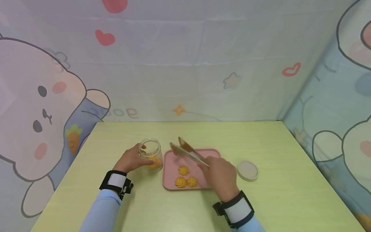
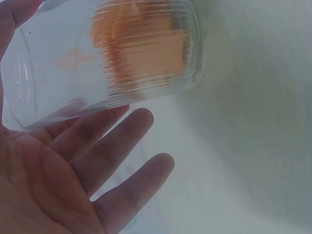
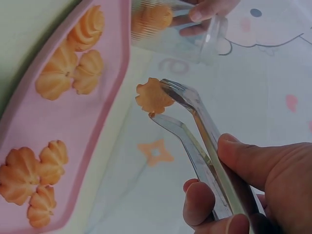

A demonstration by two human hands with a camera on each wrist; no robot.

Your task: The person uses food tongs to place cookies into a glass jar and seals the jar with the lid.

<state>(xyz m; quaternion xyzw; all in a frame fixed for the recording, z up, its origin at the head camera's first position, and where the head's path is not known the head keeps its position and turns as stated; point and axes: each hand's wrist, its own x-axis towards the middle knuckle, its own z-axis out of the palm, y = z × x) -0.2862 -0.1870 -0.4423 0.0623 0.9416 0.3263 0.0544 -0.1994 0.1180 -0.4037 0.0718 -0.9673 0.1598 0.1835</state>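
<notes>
- The left hand (image 1: pixel 134 158) grips the jar (image 1: pixel 156 151) just beyond the tray's left edge, thumb on the near side; the left wrist view shows two fingers spread away from the glass.
- The right hand's (image 1: pixel 221 174) thumb and fingers are clamped on the tongs (image 3: pixel 202 117) above the tray (image 1: pixel 168 175); the tips nip a cookie (image 3: pixel 152 95) by its edge.
- That shallow bite could let it twist free and drop onto the tray or desk (image 1: pixel 290 187), especially if the squeeze slackens; squeezing too hard might crumble it.
- The jar's mouth is uncovered, but the tongs could knock its rim if brought in low, tipping the glass should the left hand's hold be loose.
- The lid (image 1: pixel 247 170) lies beyond the tray's right edge, near the right hand; a careless sweep of the wrist might push it.
- Only the right wrist view shows the nipped cookie clearly, and two trios of cookies on the tray; the head view shows one trio, near the front edge, the other probably behind the right hand.
- The left wrist view gives the jar's contents in close-up, piled towards its base; the lid appears only in the head view.
</notes>
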